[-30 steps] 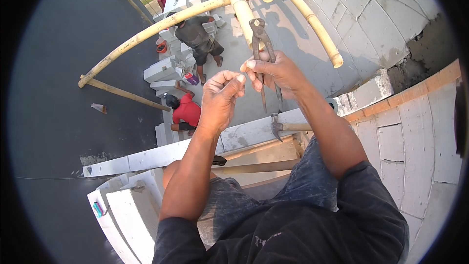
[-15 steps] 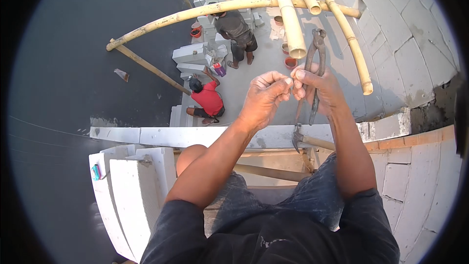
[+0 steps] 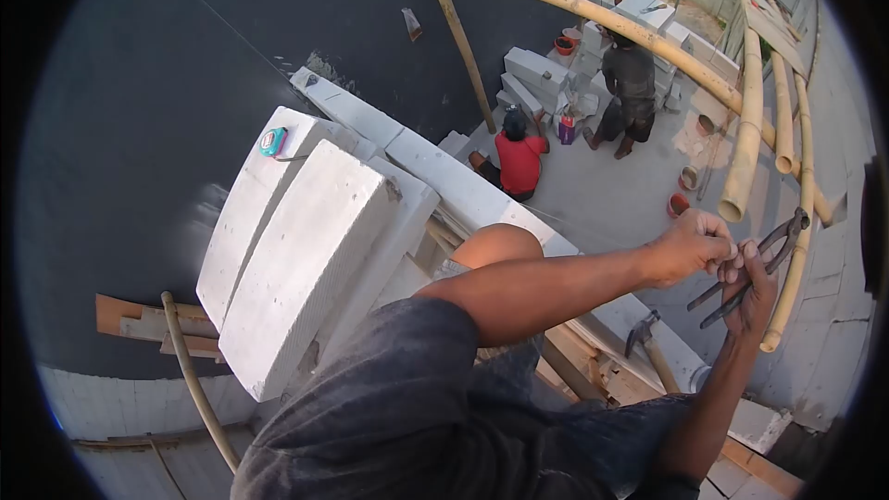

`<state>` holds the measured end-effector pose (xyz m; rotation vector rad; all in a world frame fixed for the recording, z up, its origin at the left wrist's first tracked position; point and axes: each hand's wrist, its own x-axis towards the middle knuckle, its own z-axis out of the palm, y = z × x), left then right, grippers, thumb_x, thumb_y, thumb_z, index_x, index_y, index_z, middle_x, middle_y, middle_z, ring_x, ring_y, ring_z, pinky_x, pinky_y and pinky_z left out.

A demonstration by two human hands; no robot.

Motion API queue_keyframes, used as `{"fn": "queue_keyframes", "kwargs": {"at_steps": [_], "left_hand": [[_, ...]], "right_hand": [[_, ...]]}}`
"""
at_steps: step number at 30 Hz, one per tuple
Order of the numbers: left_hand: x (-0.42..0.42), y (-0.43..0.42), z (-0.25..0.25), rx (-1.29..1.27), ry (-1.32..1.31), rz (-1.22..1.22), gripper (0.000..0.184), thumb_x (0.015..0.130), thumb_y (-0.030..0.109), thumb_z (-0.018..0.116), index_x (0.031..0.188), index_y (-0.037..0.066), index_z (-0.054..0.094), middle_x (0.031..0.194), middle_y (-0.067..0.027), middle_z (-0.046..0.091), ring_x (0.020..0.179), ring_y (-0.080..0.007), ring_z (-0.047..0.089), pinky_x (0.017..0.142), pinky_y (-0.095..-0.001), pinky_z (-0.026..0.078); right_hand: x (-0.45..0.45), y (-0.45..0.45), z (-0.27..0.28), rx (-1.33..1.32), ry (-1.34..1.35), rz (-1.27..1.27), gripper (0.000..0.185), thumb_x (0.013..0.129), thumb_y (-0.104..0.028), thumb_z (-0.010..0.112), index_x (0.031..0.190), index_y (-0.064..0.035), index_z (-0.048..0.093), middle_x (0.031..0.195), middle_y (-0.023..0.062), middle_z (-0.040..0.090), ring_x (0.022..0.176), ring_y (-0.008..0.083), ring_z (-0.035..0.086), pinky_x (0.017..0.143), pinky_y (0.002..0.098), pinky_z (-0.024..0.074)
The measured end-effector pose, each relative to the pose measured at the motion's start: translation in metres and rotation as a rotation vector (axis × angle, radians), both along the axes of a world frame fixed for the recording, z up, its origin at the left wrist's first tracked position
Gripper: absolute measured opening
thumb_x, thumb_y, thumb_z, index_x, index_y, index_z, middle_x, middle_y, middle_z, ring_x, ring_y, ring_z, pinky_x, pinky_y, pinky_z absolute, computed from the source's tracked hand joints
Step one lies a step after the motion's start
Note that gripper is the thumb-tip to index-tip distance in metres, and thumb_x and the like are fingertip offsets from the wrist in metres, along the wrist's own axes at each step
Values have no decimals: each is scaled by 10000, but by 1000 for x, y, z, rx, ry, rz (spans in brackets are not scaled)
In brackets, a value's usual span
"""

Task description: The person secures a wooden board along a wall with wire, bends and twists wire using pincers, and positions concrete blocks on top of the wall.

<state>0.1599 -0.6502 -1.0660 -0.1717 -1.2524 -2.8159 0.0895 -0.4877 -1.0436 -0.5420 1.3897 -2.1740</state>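
Observation:
My left hand [image 3: 689, 246] is closed in a pinch, its fingertips meeting those of my right hand; whatever lies between them is too small to make out. Iron pincers [image 3: 783, 233] rest in my right hand [image 3: 757, 294], the jaws pointing up and right and the handles passing by the palm. Below both hands a hammer [image 3: 641, 333] lies by the top of the block wall [image 3: 482, 187], its wooden handle running down toward my leg.
Large white blocks [image 3: 296, 250] are stacked at my left, with a teal tape measure [image 3: 273, 141] on one. Bamboo poles [image 3: 593, 11] cross ahead and at right. On the lower floor a person in red [image 3: 520, 162] crouches near a person in dark clothes [image 3: 630, 83]; another stands farther back.
The head view has swung left, so the hands now appear farther right and lower. More of the block stack shows. Both hands stay together, with the pincers still in the right.

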Motion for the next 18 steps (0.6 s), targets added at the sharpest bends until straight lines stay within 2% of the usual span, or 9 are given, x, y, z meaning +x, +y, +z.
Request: {"fn": "queue_keyframes", "kwargs": {"at_steps": [8,13,15,16,18], "left_hand": [[0,-2,2,12,-14,12,88,919,57,672,880,-21,671,820,-128,725,727,-169,676,633,-259,493],[-1,-4,1,-37,-19,-1,94,923,86,705,908,-6,687,814,-91,712,702,-131,645,636,-258,491],[-2,-12,2,4,-80,-7,116,936,110,722,938,-1,689,820,-68,689,708,-111,626,651,-255,496],[-6,-18,-2,75,-20,2,109,945,115,725,964,14,689,835,-49,670,707,-106,611,666,-252,502],[-6,-38,9,164,-50,-29,60,964,88,707,974,32,688,900,-48,667,754,-122,603,738,-272,513]], "right_hand": [[0,-4,-1,12,-13,-32,129,989,-126,646,977,-13,584,781,48,569,656,156,568,607,304,450],[1,-5,1,10,-35,-47,141,997,-138,646,1000,-6,596,792,51,576,667,160,571,631,313,460],[2,-6,4,-13,-16,-70,185,1000,-155,654,1054,20,629,802,49,591,675,161,578,643,317,466],[7,-10,10,-11,7,-115,217,1001,-168,662,1079,34,647,807,47,602,679,160,582,648,317,469],[8,-10,9,140,24,-178,231,1029,-182,628,1083,40,660,826,52,602,690,148,575,661,315,471]]}}
